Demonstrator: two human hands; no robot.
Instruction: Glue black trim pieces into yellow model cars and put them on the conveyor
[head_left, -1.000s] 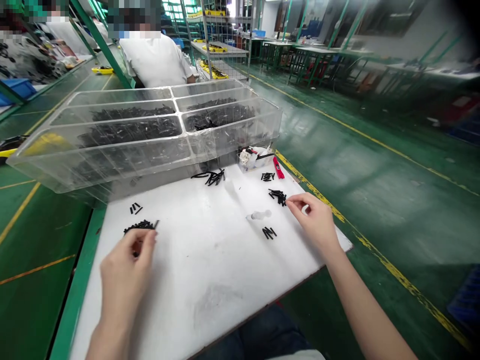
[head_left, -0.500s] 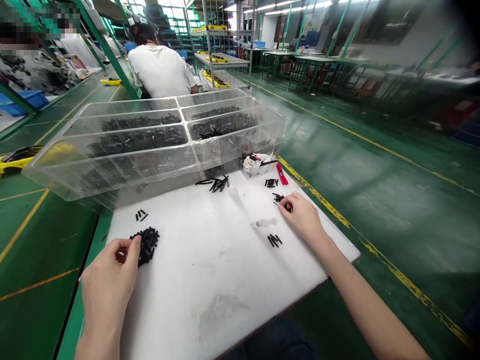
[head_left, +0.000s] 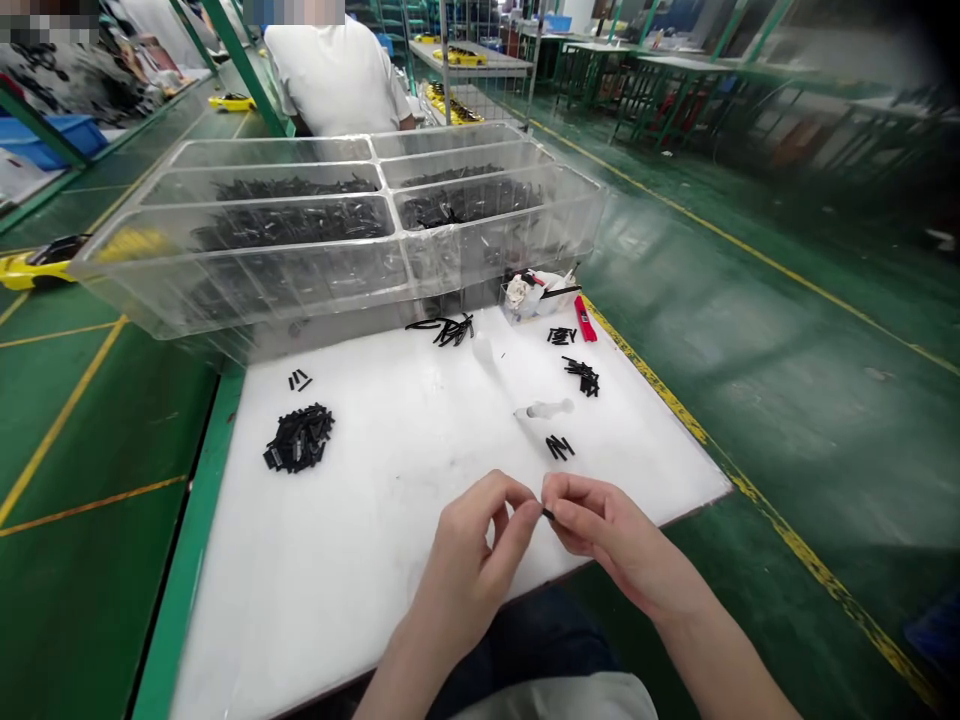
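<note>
Bare hands and forearms, dark blue trousers, pale top.

The left hand (head_left: 469, 560) and right hand (head_left: 607, 540) are bare, with short nails at the grip. The left forearm (head_left: 409, 670) and right forearm (head_left: 712, 650) run bare from the wrists to the frame's lower edge, either side of the grip. Below the grip, between them, show dark blue trousers (head_left: 525, 645) of creased, denim-like cloth. Lower still is the pale grey-white hem of a top (head_left: 559, 702).

You are holding your left hand (head_left: 476, 560) and right hand (head_left: 611, 540) fingertip to fingertip in the lower middle of the frame, each pinching thumb against forefinger, with your bare forearms (head_left: 720, 660) angling in from the bottom edge.
</note>
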